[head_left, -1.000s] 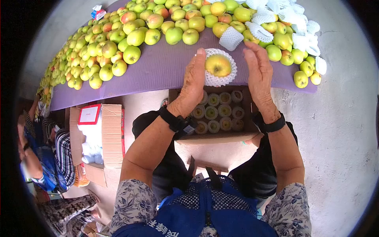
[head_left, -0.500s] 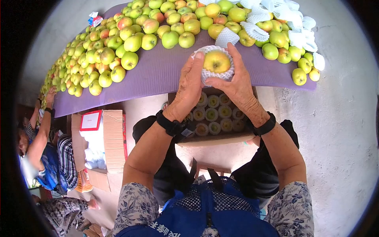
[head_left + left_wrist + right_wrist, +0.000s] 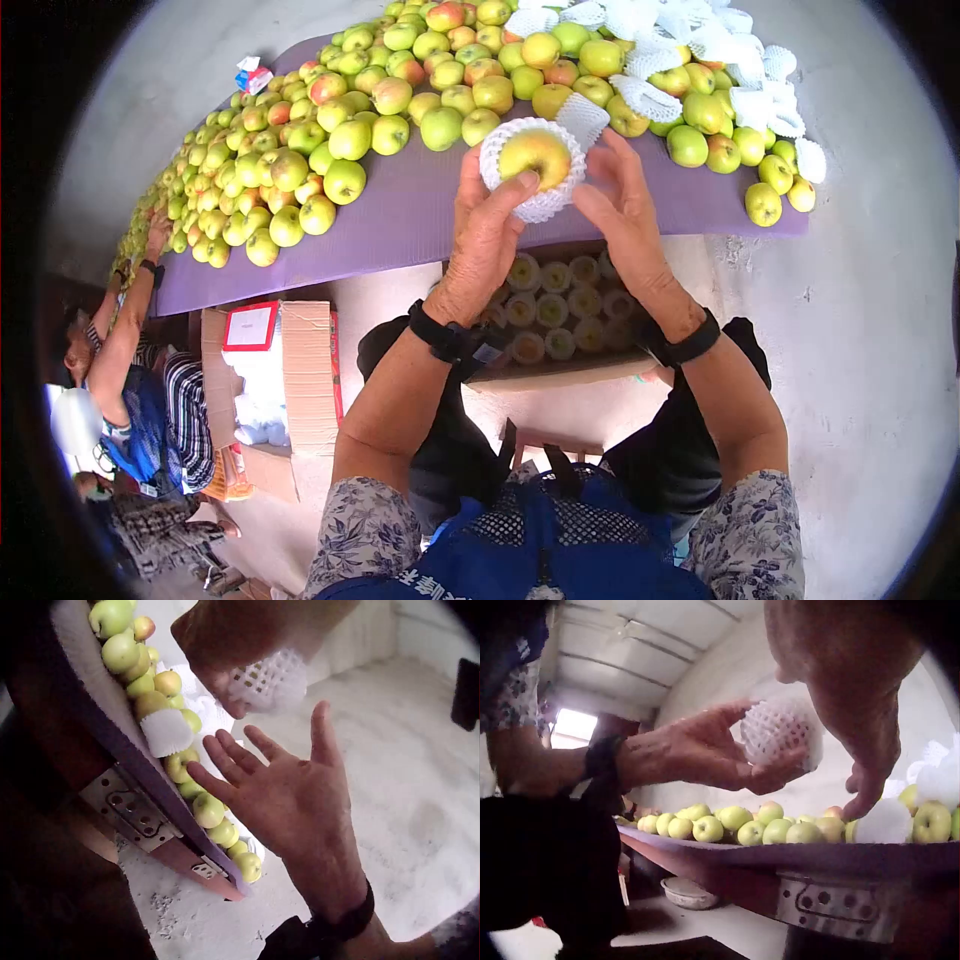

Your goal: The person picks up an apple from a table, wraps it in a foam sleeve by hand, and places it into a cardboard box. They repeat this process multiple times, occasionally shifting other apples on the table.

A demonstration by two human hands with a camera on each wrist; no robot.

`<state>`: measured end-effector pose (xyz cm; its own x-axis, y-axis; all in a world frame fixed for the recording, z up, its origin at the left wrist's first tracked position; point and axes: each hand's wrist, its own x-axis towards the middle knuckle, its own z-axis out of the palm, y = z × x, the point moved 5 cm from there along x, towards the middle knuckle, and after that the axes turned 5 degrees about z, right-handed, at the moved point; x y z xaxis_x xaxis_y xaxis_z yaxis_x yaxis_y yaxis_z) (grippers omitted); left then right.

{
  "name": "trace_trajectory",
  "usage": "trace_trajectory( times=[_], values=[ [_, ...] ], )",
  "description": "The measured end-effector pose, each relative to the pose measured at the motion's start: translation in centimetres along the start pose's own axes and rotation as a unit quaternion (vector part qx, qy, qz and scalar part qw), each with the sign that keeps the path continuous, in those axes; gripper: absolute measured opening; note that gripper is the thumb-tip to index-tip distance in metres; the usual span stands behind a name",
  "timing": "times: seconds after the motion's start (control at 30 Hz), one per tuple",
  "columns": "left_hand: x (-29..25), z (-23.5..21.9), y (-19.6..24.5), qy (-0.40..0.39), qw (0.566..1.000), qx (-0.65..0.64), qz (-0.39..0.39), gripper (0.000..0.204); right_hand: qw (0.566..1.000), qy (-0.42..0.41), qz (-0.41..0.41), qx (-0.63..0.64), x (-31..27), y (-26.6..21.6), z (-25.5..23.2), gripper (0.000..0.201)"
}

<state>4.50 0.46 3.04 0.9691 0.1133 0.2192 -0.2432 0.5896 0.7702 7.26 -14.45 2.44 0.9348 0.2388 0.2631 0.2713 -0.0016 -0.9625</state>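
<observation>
Evidently the left hand (image 3: 486,232) grips a round yellow-green apple (image 3: 530,153) in white foam netting (image 3: 545,207), likely bruisable, best cupped round its sides; the right hand (image 3: 630,218) has a wide grip

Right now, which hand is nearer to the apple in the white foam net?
Left. The left hand holds the netted apple, its thumb over the fruit; the right hand is just to the apple's right, open and apart from it.

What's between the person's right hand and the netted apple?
Just an open gap: in the left wrist view, the right hand stands apart from the netted apple.
</observation>
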Motion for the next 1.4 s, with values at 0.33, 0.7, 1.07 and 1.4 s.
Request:
trace_trajectory(
  times=[0.33, 0.7, 1.07, 1.4],
  values=[
    [-0.5, 0.5, -1.4, 0.011, 0.997, 0.072, 0.036, 0.068, 0.966, -0.078, 0.158, 0.187, 0.4, 1.5, 1.0, 0.073],
    [0.5, -0.7, -0.7, -0.024, 0.989, 0.131, -0.066, 0.064, 0.982, -0.074, 0.129, 0.116, 1.5, 1.1, -0.6, 0.071],
    [0.2, -0.9, -1.5, -0.119, 0.970, 0.131, -0.167, 0.071, 0.977, -0.168, 0.130, 0.027, 1.5, -0.1, -0.8, 0.068],
    [-0.1, 0.5, -1.8, -0.117, 0.979, 0.060, -0.154, 0.070, 0.964, -0.110, 0.182, 0.161, 1.6, 1.8, -1.4, 0.055]
  ],
)
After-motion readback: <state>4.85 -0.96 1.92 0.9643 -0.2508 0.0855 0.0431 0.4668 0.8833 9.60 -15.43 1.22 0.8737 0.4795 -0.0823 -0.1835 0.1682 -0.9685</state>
